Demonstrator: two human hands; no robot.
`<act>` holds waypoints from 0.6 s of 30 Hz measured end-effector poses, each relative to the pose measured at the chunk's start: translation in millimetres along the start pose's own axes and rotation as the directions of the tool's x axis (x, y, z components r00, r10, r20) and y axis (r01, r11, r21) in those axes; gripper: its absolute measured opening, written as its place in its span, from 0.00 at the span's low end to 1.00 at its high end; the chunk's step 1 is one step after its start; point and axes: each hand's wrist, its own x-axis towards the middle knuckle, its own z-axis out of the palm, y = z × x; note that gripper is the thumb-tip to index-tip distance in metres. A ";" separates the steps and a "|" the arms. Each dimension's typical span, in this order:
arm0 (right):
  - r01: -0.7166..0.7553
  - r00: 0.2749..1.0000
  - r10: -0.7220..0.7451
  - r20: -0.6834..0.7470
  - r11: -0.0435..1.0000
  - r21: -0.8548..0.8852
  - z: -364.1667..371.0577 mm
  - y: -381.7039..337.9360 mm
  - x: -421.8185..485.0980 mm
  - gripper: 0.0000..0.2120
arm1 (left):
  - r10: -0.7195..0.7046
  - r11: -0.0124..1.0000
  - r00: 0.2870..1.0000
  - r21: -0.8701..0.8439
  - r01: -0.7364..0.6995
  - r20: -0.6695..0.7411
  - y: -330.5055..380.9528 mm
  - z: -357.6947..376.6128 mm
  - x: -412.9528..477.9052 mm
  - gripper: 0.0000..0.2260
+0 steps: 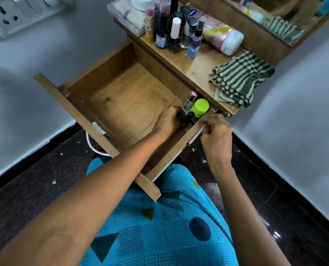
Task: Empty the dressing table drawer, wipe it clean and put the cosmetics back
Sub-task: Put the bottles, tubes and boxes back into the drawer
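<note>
The wooden drawer (121, 104) is pulled out over my lap, its floor mostly bare. In its back right corner stand a green-capped container (199, 108), a clear glass bottle (187, 105) and a pink-topped item (194, 93). My left hand (169, 121) is inside the drawer at that corner, fingers curled round a small dark bottle (188, 118) that is partly hidden. My right hand (216, 131) grips the drawer's right side rim (195, 134). On the table top stand several bottles (176, 33) and a pink tub (220, 36) lying on its side.
A folded green-striped cloth (240, 79) lies on the table top (198, 68) at the right. A clear plastic box (125, 14) sits at the back left. A mirror (275, 14) stands behind. A wall socket (8, 16) is at upper left. Dark floor (44, 169) lies below.
</note>
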 end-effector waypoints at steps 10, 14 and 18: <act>0.011 1.000 -0.011 -0.004 0.999 -0.032 -0.1 -1.6 -2.9 0.12 | -0.020 0.998 1.000 -0.066 0.019 -0.010 3.6 0.6 -3.8 0.08; 0.033 0.999 -0.035 -0.026 0.997 -0.073 -0.6 -4.8 -1.3 0.13 | -0.018 0.999 0.999 -0.050 0.016 -0.038 6.0 -2.6 -5.4 0.10; 0.053 0.998 -0.054 -0.042 0.998 -0.043 -3.8 -16.7 5.7 0.14 | -0.037 0.992 0.994 -0.126 0.024 -0.101 13.9 -18.7 -8.4 0.11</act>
